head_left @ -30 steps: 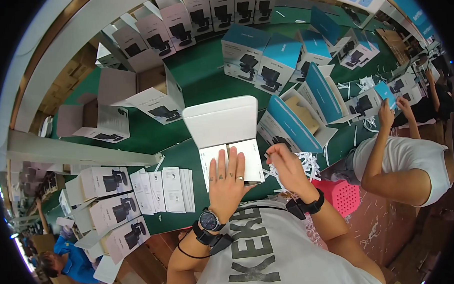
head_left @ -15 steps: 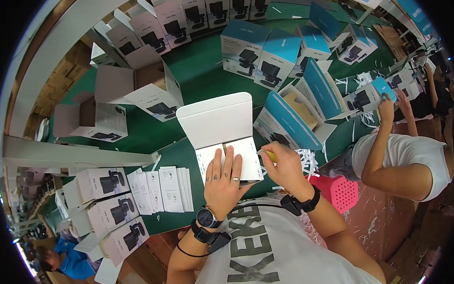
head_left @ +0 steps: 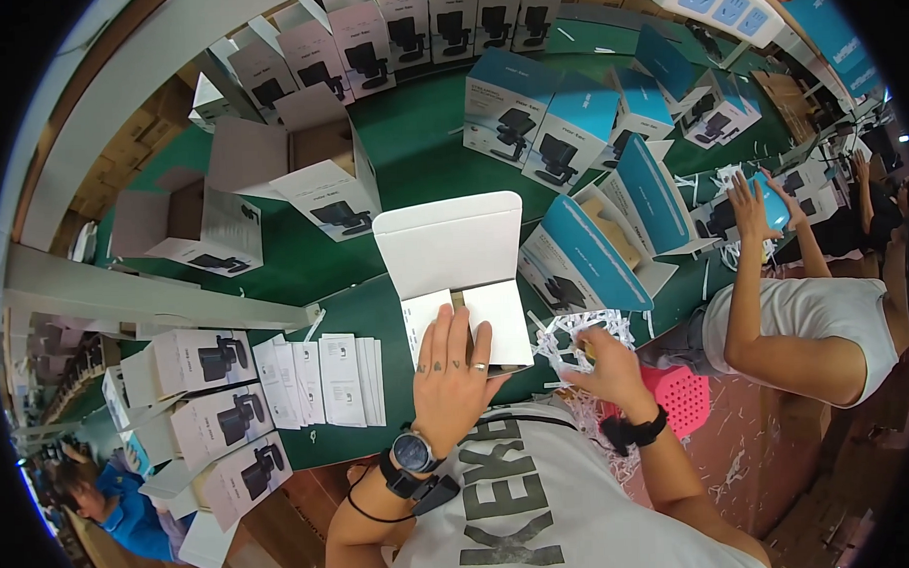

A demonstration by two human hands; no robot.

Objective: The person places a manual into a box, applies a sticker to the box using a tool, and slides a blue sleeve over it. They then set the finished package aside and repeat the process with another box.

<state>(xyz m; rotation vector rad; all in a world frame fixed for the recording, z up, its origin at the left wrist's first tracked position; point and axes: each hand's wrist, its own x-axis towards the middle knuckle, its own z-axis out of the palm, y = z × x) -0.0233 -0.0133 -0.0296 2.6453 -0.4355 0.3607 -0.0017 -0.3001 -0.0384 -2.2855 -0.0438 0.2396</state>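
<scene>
The person's left wrist carries a watch. The left hand lies flat, fingers stretched forward and close together, gripping nothing, pressed on the top flaps of a white box. The right hand, to the right of the box and apart from it, is curled with thumb and fingers around a small yellow thing, above white paper strips.

The box sits on the green table, directly in front of the person. Its raised lid points away from the person, tipped slightly left. Box and lid together run longest from near to far; the seam between the two inner flaps follows that line, showing brown beneath.

To the left lie white leaflets, overlapping side by side, with three printed boxes beyond them. At the right, below table level, is a pink basket. Farther off, open boxes with blue lids stand just beyond the right hand, and a row of boxes lines the far edge.
</scene>
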